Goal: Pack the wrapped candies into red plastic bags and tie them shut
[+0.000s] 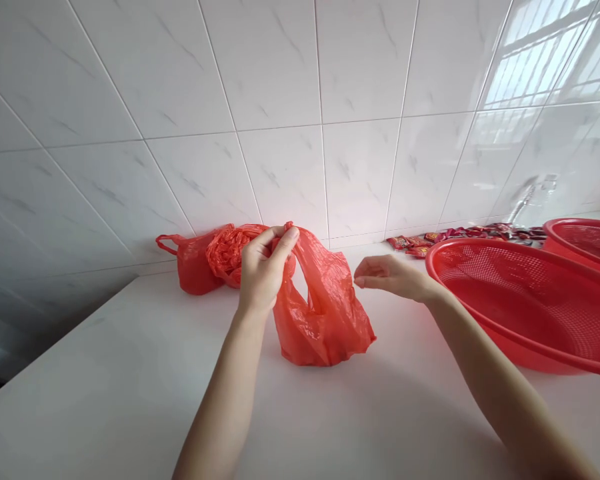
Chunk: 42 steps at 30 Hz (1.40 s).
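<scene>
My left hand (pixel 266 272) pinches the handle of a thin red plastic bag (pixel 325 320), holding it up. The bag hangs crumpled over the white counter (pixel 145 393), its handle loop spread apart. I cannot tell whether its bottom touches the counter. To the right of the bag is my right hand (pixel 393 277), its fingers loosely bent, the thumb slightly apart from them, and nothing seen between them. Its fingertips are close to the bag's side. Behind my left hand, a bunched-up red plastic bag (pixel 229 253) lies against the wall, partly hidden.
Another red bag (pixel 195 270) with a raised handle stands at the back left. A large red mesh basket (pixel 525 327) takes up the right side, with a second red basket (pixel 587 243) behind it. Small red packets (pixel 420 243) lie along the tiled wall (pixel 280 173).
</scene>
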### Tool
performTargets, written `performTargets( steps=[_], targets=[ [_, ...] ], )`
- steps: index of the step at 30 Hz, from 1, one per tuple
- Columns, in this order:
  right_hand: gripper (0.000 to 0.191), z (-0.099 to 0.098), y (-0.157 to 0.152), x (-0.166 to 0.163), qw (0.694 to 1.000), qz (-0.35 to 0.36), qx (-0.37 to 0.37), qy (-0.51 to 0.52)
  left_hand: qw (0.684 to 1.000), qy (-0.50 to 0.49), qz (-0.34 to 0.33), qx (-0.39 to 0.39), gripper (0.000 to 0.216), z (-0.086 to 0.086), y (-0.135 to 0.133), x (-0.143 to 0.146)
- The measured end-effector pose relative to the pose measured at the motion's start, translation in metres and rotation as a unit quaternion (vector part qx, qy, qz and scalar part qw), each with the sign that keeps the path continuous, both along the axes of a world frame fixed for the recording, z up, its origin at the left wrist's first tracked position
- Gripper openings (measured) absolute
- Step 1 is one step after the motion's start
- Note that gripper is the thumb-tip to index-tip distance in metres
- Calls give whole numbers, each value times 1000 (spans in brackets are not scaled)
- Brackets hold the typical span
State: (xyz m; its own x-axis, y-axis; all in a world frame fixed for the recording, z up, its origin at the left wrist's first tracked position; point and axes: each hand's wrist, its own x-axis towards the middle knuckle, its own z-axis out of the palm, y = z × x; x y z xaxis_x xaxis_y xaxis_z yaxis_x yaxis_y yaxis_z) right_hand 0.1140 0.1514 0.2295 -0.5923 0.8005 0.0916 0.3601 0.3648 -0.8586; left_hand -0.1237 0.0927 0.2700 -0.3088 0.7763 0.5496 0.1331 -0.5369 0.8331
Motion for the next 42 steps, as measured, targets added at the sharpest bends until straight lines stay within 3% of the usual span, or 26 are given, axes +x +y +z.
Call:
performTargets(
  steps=[4,7,14,21,26,32,37,42],
  targets=[
    [38,-20,8,-10,974,89,-33,-203,1000,-23,20,-5,29,2,6,-13],
    [38,-35,3,-28,956,116,-54,-265,999,-37,28,-6,30,2,9,-18],
    [28,-78,6,-64,978,47,-152,-137,998,-48,32,-9,37,3,10,-31],
    [34,-96,10,-75,984,-10,-169,-52,999,-22,7,-23,46,7,5,-38],
    [22,-95,6,-76,981,5,-190,-44,1000,-27,4,-1,47,8,5,-40],
    [24,-72,9,-60,967,16,-230,-113,993,-52,98,47,52,12,5,-55],
    [30,-63,21,-45,958,-46,-205,-197,997,-44,57,29,50,13,0,-48],
    [19,-57,27,-28,966,-103,-106,-211,999,-38,-3,13,43,9,-2,-28]
  ],
)
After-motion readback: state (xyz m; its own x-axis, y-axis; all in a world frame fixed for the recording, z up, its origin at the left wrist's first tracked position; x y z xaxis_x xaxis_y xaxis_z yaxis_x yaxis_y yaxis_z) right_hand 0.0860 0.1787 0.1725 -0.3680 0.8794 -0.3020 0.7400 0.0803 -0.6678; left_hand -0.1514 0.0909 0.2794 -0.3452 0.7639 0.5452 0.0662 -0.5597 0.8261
